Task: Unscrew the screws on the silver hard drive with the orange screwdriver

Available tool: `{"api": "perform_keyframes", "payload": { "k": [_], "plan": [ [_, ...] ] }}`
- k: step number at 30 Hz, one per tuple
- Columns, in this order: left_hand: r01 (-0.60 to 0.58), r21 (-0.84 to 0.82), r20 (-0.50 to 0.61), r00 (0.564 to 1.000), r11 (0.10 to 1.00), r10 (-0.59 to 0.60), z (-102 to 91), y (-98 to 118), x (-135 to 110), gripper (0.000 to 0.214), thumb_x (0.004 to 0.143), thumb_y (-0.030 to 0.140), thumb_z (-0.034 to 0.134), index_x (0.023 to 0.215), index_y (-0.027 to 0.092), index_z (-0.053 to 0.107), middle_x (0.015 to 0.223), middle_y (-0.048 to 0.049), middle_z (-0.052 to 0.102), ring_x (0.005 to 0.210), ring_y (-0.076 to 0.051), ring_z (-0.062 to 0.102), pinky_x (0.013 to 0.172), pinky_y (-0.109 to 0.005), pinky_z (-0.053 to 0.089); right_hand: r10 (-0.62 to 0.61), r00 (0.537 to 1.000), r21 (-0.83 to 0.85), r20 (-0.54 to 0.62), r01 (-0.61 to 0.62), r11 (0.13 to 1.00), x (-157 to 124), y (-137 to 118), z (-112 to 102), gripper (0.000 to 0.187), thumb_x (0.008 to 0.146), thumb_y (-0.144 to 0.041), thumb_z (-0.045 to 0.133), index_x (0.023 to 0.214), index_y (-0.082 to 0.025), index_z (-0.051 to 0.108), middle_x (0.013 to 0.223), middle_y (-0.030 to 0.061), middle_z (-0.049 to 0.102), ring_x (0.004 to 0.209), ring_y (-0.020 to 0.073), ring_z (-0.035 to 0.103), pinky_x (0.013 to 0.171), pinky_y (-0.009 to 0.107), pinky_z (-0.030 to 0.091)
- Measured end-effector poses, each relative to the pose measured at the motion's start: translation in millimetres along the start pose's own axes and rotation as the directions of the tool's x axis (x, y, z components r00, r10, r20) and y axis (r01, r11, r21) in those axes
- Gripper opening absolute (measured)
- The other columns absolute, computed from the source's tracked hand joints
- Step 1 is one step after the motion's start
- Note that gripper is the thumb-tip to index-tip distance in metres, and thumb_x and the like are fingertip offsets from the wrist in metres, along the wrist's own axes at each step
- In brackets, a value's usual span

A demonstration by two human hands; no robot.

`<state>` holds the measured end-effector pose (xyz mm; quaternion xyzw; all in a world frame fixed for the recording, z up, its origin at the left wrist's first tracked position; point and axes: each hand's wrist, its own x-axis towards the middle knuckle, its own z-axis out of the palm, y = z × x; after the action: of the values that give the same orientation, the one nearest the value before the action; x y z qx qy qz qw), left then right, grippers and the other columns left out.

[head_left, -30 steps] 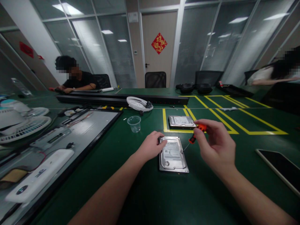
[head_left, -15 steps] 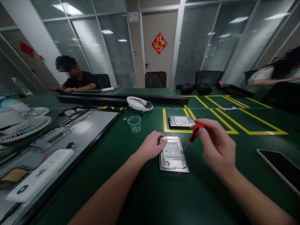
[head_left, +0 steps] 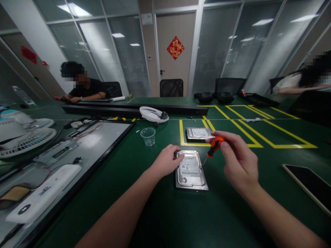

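A silver hard drive [head_left: 191, 170] lies flat on the green table in front of me. My left hand [head_left: 169, 159] grips its upper left edge, with the thumb on the top cover and the other fingers partly hidden behind the side. In my right hand [head_left: 239, 158] is a red and black screwdriver [head_left: 215, 146], pinched at its handle and tilted. Its thin tip meets the right edge of the drive's cover. Just beyond, a second hard drive [head_left: 198, 133] rests inside a yellow taped outline, near my right fingertips.
A clear plastic cup [head_left: 148, 137] stands left of the drives, with a white fan grille [head_left: 153, 114] behind it. An opened display panel [head_left: 113, 132] fills the left side. A phone [head_left: 307, 186] lies at right. Two people sit across the table, one [head_left: 88, 88] at left.
The screwdriver handle and my right fingers have shifted very slightly left, with the tip still at the cover's edge. My left hand and the drive have stayed in place.
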<state>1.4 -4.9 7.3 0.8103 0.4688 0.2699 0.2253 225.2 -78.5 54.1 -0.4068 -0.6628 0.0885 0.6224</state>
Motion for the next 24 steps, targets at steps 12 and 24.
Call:
{"api": "perform_keyframes", "payload": {
  "k": [12, 24],
  "plan": [
    [-0.014, 0.004, -0.008, 1.000, 1.000, 0.014, 1.5, -1.8, 0.5, 0.029, 0.097, 0.035, 0.061, 0.115, 0.016, 0.073, 0.104, -0.0082, 0.066, 0.088, -0.021, 0.063, 0.082, -0.035, 0.050, -0.021, 0.999, -0.102, -0.033, 0.017, 0.995, 1.0, 10.7, 2.6, 0.034, 0.091, -0.023, 0.073, 0.125, -0.028, 0.066, 0.111, 0.0058, 0.070, 0.099, 0.0224, 0.069, 0.089, 0.043, 0.056],
    [-0.014, 0.000, -0.006, 1.000, 1.000, 0.014, 1.2, -1.2, 0.0, 0.030, 0.097, 0.036, 0.060, 0.115, 0.016, 0.073, 0.104, -0.0085, 0.066, 0.088, -0.021, 0.063, 0.081, -0.035, 0.050, -0.020, 1.000, -0.011, -0.007, 0.020, 1.000, 0.6, 2.7, -1.0, 0.032, 0.105, -0.024, 0.050, 0.132, -0.027, 0.067, 0.124, 0.0078, 0.074, 0.115, 0.0244, 0.070, 0.103, 0.046, 0.053]
  ]
}}
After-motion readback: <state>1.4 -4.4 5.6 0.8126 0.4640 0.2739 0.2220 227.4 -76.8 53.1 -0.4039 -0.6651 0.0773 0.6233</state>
